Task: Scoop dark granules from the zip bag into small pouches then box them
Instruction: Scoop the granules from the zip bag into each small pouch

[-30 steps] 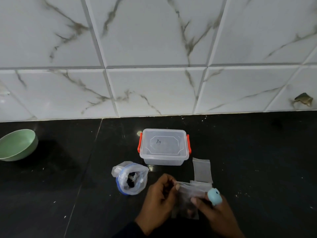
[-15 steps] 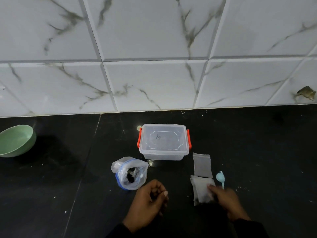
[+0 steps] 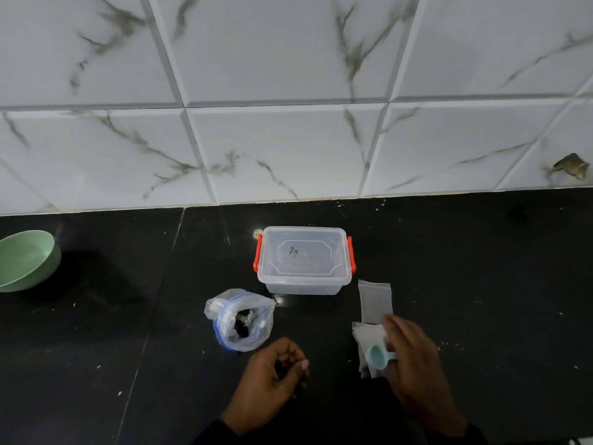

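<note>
I counted one zip bag (image 3: 256, 334) standing on the black tabletop (image 3: 481, 284), its mouth open and a clump of dark granules (image 3: 243, 324) showing inside. Just behind it and to the right stood one clear plastic box (image 3: 303, 261), lid on, with two orange latches (image 3: 256, 256), one at each end. Right of the box lay one flat translucent pouch (image 3: 375, 298). Touching its near edge was a small pile of pouches (image 3: 365, 337); I made out at least two overlapping there but could not count them exactly. The right hand (image 3: 417, 361) was over that pile, motion-blurred, gripping one light blue scoop (image 3: 378, 359) whose bowl stuck out to the left. The left hand (image 3: 272, 377) sat near the zip bag with its fingers curled inward. Something dark showed in the curl, but I could not tell whether it held anything. One green bowl (image 3: 25, 260) stood well apart at the left edge of the tabletop, below the marble-tiled wall (image 3: 288, 139).
</note>
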`<state>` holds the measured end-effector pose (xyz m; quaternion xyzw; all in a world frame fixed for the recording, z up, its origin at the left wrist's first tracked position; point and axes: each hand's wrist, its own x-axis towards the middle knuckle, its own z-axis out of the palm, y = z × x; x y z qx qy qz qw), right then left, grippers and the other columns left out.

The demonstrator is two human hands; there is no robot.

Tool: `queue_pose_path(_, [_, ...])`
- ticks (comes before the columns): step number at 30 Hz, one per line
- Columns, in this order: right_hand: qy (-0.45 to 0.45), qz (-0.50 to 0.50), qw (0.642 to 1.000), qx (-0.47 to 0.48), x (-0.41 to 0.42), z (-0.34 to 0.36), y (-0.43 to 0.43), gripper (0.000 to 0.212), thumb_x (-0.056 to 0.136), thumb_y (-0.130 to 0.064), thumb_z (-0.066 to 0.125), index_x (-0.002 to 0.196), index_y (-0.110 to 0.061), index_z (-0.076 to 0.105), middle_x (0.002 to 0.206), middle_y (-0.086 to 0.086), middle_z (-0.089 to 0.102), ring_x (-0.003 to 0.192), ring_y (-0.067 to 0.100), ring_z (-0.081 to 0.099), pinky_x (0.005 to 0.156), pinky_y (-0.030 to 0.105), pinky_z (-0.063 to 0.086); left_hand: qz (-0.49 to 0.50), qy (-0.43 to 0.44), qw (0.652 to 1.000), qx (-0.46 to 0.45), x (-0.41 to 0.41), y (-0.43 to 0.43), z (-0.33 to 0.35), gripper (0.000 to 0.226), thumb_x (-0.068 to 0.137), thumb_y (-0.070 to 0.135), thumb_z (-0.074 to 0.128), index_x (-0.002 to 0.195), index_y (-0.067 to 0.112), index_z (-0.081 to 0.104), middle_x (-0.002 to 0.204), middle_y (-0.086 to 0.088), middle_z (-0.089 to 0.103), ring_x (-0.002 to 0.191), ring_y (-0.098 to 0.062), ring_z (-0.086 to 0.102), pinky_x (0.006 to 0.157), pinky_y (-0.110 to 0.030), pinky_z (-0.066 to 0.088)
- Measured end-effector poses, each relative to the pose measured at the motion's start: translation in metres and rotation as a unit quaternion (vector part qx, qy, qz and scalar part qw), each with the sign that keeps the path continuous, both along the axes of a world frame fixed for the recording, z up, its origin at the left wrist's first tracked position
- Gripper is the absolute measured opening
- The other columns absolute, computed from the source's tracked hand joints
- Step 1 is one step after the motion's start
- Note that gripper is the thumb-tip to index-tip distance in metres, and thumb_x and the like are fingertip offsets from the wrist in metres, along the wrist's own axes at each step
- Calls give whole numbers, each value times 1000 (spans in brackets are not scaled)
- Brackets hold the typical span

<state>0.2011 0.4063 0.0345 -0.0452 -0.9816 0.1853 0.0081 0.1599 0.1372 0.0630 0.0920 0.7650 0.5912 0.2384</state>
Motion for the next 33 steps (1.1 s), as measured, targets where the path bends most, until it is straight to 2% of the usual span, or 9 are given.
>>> queue_pose_path(3, [-86,93,986,108,-10,-9,-1,63,74,-34,30,133,-23,49,139,5,55,133,24,43,100,49,40,-17,2,1000,-4,-1,0,1,4,93,16,63,91,13,62,85,-9,71,73,-17,68,64,-26,54])
queue_pose_path(6, [-186,120,973,63,-10,-26,1,71,83,-37,12,152,-24,18,160,-4,8,148,15,-1,116,35,1,-33,12,999,-2,0,0,5,5,93,16,63,92,12,62,86,-10,71,74,-15,68,66,-25,54])
queue_pose_path(8, [-220,123,966,55,-12,-29,-3,60,96,-35,23,153,-25,9,162,-3,1,149,14,-5,113,27,-6,-31,19,999,-2,1,-2,5,6,93,17,63,91,12,62,85,-9,71,73,-15,68,67,-25,54])
queue_pose_path(15, [-194,86,976,44,-25,-31,-16,55,101,-31,33,153,-20,16,162,1,13,149,16,7,119,30,5,-59,36,997,-25,6,0,0,6,92,20,64,90,14,63,83,-4,73,73,-14,69,66,-22,52])
queue_pose_path(20, [-165,18,986,8,-13,-44,-18,61,94,-38,24,152,-20,18,161,-3,12,149,15,8,113,25,-4,-64,36,997,-29,4,0,2,6,92,19,65,88,14,63,83,-4,73,72,-10,68,66,-20,51])
queue_pose_path(25, [-157,-22,987,38,-14,-39,-20,60,99,-38,39,152,-24,16,162,0,2,149,21,-2,114,42,-6,-67,40,996,-35,1,-4,2,5,92,19,65,87,18,63,83,-1,73,73,-12,69,69,-21,52])
queue_pose_path(28, [-18,-88,995,-40,-19,-21,-12,49,92,-17,56,139,-12,46,152,10,33,142,28,27,115,45,19,-71,31,996,-35,2,-5,2,4,92,20,65,89,19,63,85,-2,73,75,-11,69,69,-21,52])
queue_pose_path(30, [79,-150,978,-120,-30,-13,-3,33,88,-3,58,121,-5,59,124,12,55,116,27,53,99,41,45,-68,27,997,-32,1,-6,2,5,93,20,64,89,18,63,86,-4,73,75,-12,69,69,-21,52])
queue_pose_path(33, [89,-226,950,-194,-60,-6,14,20,93,-5,55,112,-5,62,96,3,59,88,18,59,76,30,46,-68,31,997,-34,1,-5,1,4,92,19,64,89,17,63,85,-2,73,75,-12,69,70,-23,53])
